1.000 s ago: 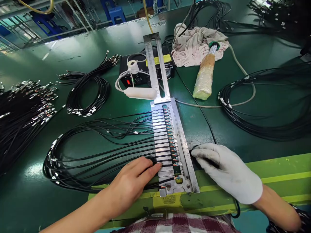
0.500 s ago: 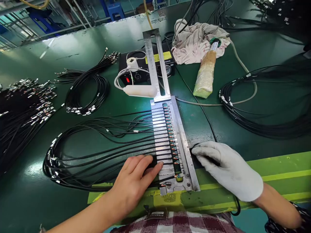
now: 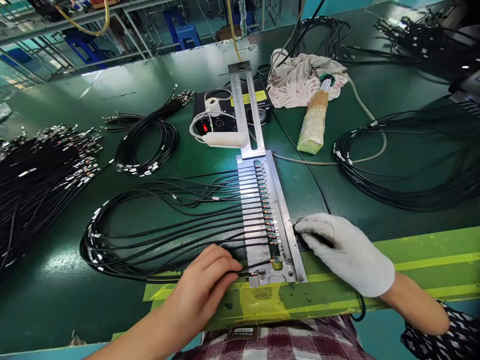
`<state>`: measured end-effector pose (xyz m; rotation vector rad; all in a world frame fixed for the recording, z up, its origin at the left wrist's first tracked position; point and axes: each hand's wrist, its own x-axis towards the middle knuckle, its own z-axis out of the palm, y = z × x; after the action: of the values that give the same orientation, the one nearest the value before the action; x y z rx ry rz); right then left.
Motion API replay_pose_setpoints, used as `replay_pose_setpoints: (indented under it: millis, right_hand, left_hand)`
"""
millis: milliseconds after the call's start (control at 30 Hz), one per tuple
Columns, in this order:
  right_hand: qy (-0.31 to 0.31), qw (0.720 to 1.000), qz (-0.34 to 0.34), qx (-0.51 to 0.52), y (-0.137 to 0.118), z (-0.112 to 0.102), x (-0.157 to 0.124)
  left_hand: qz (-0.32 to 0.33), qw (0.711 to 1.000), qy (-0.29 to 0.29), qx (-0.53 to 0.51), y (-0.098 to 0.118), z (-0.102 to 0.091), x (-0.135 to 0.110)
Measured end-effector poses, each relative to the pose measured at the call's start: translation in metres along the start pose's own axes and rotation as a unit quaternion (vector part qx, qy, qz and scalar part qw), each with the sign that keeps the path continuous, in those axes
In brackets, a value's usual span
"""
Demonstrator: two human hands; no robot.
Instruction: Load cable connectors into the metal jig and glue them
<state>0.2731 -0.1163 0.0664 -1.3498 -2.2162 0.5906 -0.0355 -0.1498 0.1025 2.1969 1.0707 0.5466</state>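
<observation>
My left hand, bare, pinches a black cable between thumb and fingers at the near end of a metal fixture. Several black cables lie side by side across the fixture, their stripped coloured wire ends along its slot. To the left they loop into a coil. My right hand, in a white glove, rests right of the fixture's rail. Its fingers are curled round a slim black thing, mostly hidden. A black cord shows below that hand.
A metal frame and a lit white lamp stand before a black control box. Cable coils and a cable heap lie left. A cloth, wrapped bundle and another coil lie right.
My left hand has shifted from over the lower cables to the nearest one, thumb and fingers now closing on it. My right hand stays beside the rail. The view has tilted slightly.
</observation>
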Motion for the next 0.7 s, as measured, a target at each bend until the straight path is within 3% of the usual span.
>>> replay_pose_setpoints:
  millis: [100, 333, 467, 700]
  right_hand:
    - [0.004, 1.000, -0.002, -0.004, 0.000, 0.000, 0.000]
    - [-0.001, 1.000, 0.007, -0.017, -0.002, -0.002, 0.001]
    - [0.002, 1.000, 0.007, -0.019, -0.002, -0.002, 0.002]
    - [0.008, 1.000, 0.003, -0.016, -0.003, -0.002, 0.003]
  left_hand:
    - [0.026, 0.999, 0.019, 0.014, -0.006, -0.004, 0.003]
    - [0.069, 0.981, -0.050, 0.175, -0.021, -0.006, 0.000]
    - [0.088, 0.973, -0.078, 0.197, -0.019, -0.008, 0.004]
    - [0.100, 0.973, -0.077, 0.193, -0.013, -0.011, 0.012]
